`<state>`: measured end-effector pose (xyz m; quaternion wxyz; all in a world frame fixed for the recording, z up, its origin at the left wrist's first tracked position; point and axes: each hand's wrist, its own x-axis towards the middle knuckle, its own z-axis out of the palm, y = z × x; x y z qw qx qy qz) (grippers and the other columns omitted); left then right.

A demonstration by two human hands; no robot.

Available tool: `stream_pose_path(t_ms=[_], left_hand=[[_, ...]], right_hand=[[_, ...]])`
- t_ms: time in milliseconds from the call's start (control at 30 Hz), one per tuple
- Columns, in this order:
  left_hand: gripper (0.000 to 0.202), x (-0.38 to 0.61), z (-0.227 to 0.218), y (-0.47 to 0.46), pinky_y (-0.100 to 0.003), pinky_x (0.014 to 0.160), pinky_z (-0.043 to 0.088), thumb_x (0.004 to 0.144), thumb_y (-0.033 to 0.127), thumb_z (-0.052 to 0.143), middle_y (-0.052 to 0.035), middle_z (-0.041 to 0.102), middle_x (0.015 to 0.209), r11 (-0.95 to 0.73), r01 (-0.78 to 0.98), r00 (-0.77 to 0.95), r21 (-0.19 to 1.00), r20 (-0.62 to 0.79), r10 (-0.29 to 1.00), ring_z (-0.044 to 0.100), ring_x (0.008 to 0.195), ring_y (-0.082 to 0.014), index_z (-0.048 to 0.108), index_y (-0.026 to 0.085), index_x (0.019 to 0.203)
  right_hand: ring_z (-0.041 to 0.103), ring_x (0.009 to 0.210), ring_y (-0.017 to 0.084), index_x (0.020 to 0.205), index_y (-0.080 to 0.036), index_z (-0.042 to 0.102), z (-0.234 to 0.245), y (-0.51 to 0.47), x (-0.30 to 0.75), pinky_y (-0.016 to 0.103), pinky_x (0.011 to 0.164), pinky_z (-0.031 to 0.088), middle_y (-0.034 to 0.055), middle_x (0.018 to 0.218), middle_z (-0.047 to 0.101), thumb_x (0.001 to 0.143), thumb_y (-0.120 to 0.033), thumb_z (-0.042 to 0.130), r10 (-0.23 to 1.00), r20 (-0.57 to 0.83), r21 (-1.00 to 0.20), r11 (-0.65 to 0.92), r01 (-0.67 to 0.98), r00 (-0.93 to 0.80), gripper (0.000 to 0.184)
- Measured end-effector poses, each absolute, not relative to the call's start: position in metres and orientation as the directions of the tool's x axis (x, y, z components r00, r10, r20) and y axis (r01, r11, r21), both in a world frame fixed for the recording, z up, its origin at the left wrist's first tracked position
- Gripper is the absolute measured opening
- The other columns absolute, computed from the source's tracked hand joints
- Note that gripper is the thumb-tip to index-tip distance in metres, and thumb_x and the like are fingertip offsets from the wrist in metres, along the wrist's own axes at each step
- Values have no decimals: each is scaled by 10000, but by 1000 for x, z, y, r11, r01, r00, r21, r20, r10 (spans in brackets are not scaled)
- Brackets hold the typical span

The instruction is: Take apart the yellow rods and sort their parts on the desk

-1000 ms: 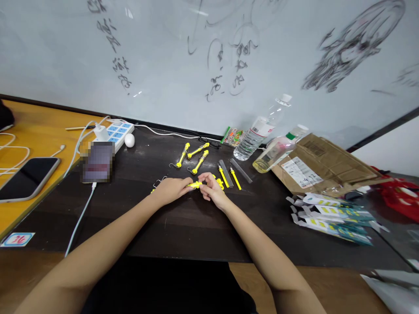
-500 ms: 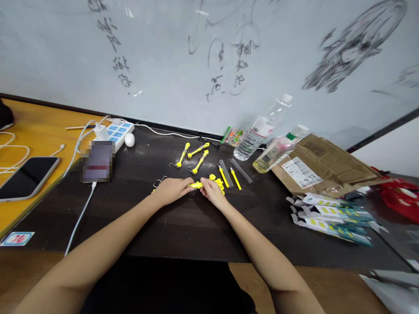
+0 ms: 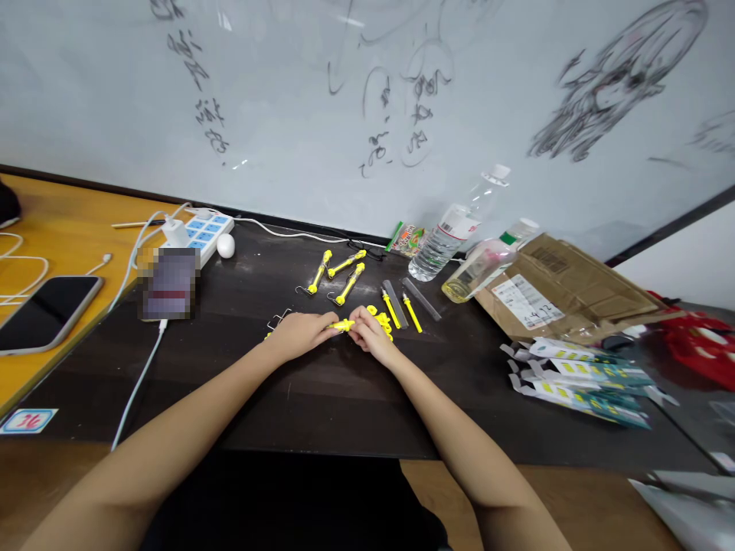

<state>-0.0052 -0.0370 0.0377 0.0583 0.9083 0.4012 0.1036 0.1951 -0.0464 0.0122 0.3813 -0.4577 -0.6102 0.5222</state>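
Note:
My left hand [image 3: 302,333] and my right hand [image 3: 370,335] meet over the dark table [image 3: 321,398], both pinching one small yellow tool [image 3: 343,325] between their fingertips. A wire hook [image 3: 279,317] sticks out behind my left hand. Small yellow parts [image 3: 383,320] lie just right of my right hand. Three finished yellow hook tools [image 3: 338,277] lie further back, and two yellow sticks with grey sleeves [image 3: 405,303] lie to their right.
A power strip [image 3: 210,232] with a white plug and a white ball [image 3: 226,245] sits back left, a phone [image 3: 49,312] on the orange table left. Two plastic bottles [image 3: 459,249], a cardboard box [image 3: 566,291] and several packets [image 3: 579,375] occupy the right.
My right hand has shifted slightly back toward the yellow tool; both hands stay pinched on it. The view dipped a little.

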Motion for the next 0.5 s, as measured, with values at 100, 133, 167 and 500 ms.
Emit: stream_pose_path(t_ms=[100, 133, 167, 500], left_hand=[[329, -5, 39, -37, -218, 618, 416, 965, 449, 302, -24, 698, 913, -671, 718, 658, 186, 137, 741, 668, 789, -184, 517, 240, 1101], [327, -5, 39, -37, -219, 617, 415, 965, 449, 305, -24, 699, 911, -671, 718, 657, 186, 135, 741, 668, 787, -185, 519, 240, 1098], [326, -6, 39, -38, -220, 617, 415, 965, 448, 307, -24, 699, 910, -671, 718, 658, 188, 134, 741, 668, 787, -186, 519, 240, 1097], [327, -6, 37, -37, -214, 628, 422, 964, 445, 303, -23, 695, 924, -674, 708, 656, 208, 159, 738, 665, 796, -175, 517, 246, 1108]], right_hand=[[285, 402, 55, 814, -226, 373, 11, -46, 196, 130, 361, 162, -93, 532, 400, 758, -256, 448, 955, -25, -990, 17, 138, -296, 99], [282, 402, 54, 820, -228, 373, 11, -46, 196, 128, 359, 158, -95, 533, 398, 746, -245, 450, 954, -24, -992, 15, 128, -300, 108], [278, 401, 53, 826, -230, 372, 10, -46, 196, 125, 357, 154, -97, 534, 394, 734, -235, 453, 952, -23, -993, 13, 116, -306, 123], [260, 342, 49, 744, -222, 388, 9, -45, 192, 144, 315, 145, -85, 482, 364, 847, -582, 405, 980, -73, -987, -45, 152, -185, 374]])
